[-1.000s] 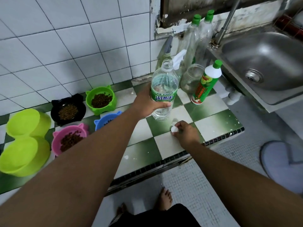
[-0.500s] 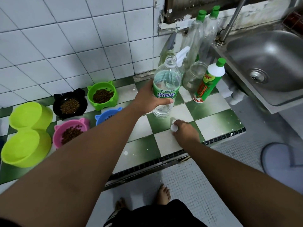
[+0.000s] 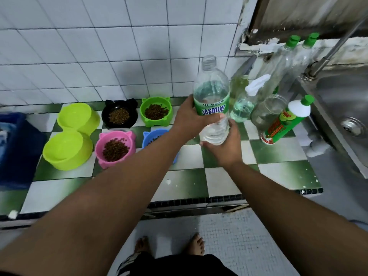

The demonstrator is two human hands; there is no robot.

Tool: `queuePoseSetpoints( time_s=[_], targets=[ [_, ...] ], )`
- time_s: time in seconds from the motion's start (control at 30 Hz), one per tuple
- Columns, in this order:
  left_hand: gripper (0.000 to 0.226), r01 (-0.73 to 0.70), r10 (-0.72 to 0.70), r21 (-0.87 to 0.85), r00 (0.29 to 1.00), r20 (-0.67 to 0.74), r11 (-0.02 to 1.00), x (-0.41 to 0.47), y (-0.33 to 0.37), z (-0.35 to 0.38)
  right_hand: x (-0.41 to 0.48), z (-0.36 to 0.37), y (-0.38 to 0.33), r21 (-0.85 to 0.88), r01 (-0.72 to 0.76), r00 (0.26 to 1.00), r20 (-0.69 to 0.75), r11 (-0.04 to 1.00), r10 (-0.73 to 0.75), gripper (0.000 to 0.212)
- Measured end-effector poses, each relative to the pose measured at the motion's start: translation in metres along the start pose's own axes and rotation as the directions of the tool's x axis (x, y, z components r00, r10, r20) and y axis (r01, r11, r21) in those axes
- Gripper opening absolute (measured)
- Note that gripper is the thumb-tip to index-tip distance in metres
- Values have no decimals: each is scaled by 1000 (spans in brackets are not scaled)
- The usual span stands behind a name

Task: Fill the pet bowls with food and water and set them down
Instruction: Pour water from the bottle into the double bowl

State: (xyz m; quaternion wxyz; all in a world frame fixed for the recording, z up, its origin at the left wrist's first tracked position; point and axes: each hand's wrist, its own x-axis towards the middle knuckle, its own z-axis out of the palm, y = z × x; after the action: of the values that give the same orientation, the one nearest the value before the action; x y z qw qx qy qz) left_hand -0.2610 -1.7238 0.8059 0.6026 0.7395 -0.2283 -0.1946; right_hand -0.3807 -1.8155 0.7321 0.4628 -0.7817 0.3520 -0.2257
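Green-and-white checkered tiles form the surface [image 3: 278, 154], which is backed by a white tiled wall and adjoins a steel sink [image 3: 342, 108] on the right. The water bottle [image 3: 211, 92] is uncapped, nearly upright, and held above the surface just right of the blue bowl [image 3: 153, 136]. The left hand [image 3: 189, 120] grips the bottle at its green label. The right hand [image 3: 225, 148] cups the lower end, with the fingers curled round it. Kibble is visible in the black bowl [image 3: 119, 116], the green bowl [image 3: 156, 112] and the pink bowl [image 3: 115, 148]. The blue bowl is partly hidden by the left forearm, so its contents cannot be determined. Two lime bowls [image 3: 78, 118] stand touching at the left of the group. A spray bottle [image 3: 243, 108], a glass jar [image 3: 266, 112] and a green-capped squeeze bottle [image 3: 284, 120] stand between the water bottle and the sink.
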Motion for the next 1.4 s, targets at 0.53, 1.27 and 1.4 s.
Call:
queuePoseSetpoints(
  time_s=[0.53,1.27,1.4],
  targets=[
    [73,39,-161,-416,951,-264,909,-3,-28,-184,0,131,-107,-243,296,951,168,924,-260,87],
    [67,288,-506,-671,849,-150,683,53,-85,-267,44,194,-151,-704,393,920,304,592,-249,92],
    [68,299,-545,-706,825,-146,642,60,-94,-267,50,195,-149,-721,430,903,327,544,-280,94]
  ],
)
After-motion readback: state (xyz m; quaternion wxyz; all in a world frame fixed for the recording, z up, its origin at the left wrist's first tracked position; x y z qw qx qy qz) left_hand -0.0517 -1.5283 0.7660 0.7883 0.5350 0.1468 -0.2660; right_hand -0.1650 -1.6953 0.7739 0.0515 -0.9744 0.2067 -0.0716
